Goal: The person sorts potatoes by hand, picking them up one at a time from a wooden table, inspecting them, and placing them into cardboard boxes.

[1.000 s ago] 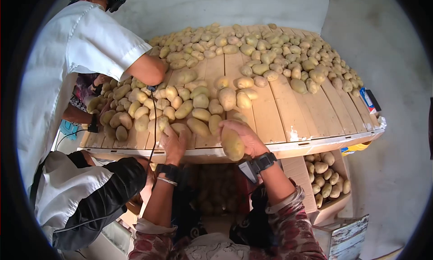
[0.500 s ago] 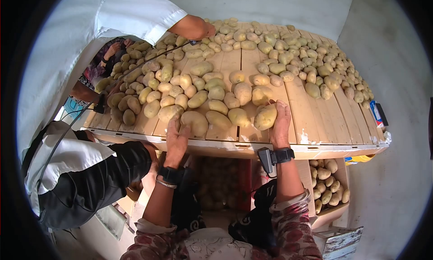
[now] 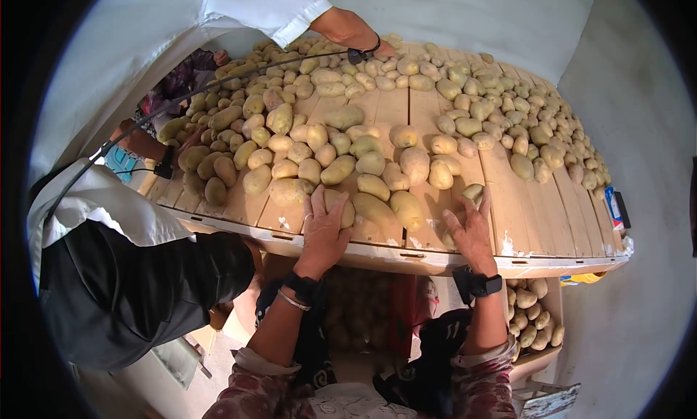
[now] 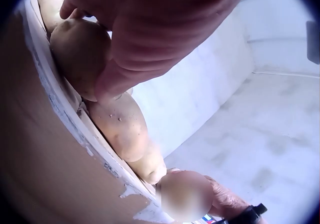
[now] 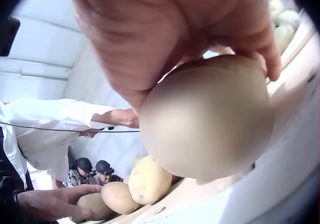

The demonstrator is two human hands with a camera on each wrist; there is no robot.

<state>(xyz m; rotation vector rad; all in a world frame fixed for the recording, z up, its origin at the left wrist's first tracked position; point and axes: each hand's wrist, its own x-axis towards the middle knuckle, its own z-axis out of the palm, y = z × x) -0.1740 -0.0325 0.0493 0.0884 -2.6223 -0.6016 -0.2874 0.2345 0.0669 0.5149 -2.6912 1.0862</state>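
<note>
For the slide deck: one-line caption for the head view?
Left hand rests on a potato, right hand grips another at the wooden table edge.

wooden table (image 3: 508, 194) | box of potatoes (image 3: 534, 314) below right | white-sleeved arm (image 3: 290, 12) top | dark-jacketed person (image 3: 131, 288) left

Yellow-tan potatoes (image 3: 341, 169); pale wooden table (image 3: 508, 194); floral sleeves (image 3: 479, 386).
</note>
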